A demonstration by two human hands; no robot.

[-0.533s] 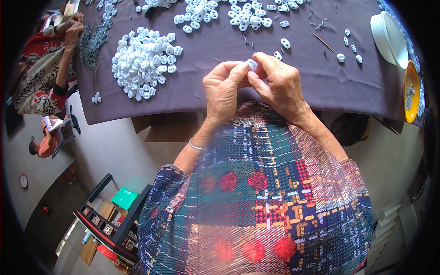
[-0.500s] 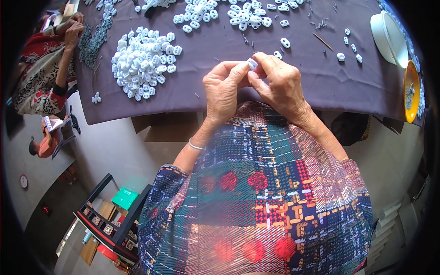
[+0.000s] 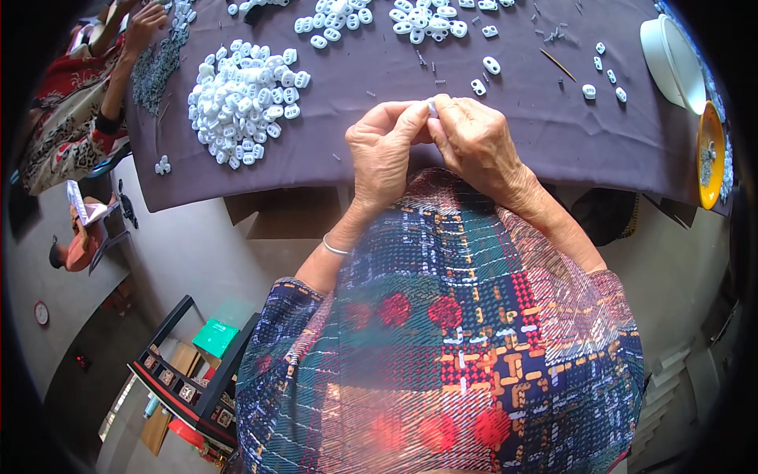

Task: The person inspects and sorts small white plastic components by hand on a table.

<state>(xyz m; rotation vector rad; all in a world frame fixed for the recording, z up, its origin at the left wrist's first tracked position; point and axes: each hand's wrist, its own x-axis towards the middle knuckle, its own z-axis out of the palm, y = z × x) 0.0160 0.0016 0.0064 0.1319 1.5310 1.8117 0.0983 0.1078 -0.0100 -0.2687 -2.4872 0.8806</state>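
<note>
Just above the table's near edge, a small white plastic piece (image 3: 432,109) is pinched between my two hands. It resembles the two-hole cord locks lying about, though fingers cover most of it. My left hand (image 3: 383,150) grips its left side with thumb and forefinger. From the right, the thumb and curled fingers of my right hand (image 3: 475,136) close on it. Beyond my right hand lie single white two-hole cord locks, one nearer (image 3: 478,87) and one farther off (image 3: 491,65). A large heap of white cord locks (image 3: 245,107) is to the left.
Dark cloth (image 3: 316,166) covers the table. A thin brownish stick (image 3: 557,65) lies right of centre among scattered small grey pins. At the right edge stand a white tub (image 3: 659,67) and a yellow dish (image 3: 705,170). Another person's arm (image 3: 118,79) reaches in at far left, near a grey heap (image 3: 154,75).
The white piece has sunk deeper between my fingers, and less of it shows. My right fingers have curled in closer. At far left, the other person's hand has lifted away from the grey heap.
</note>
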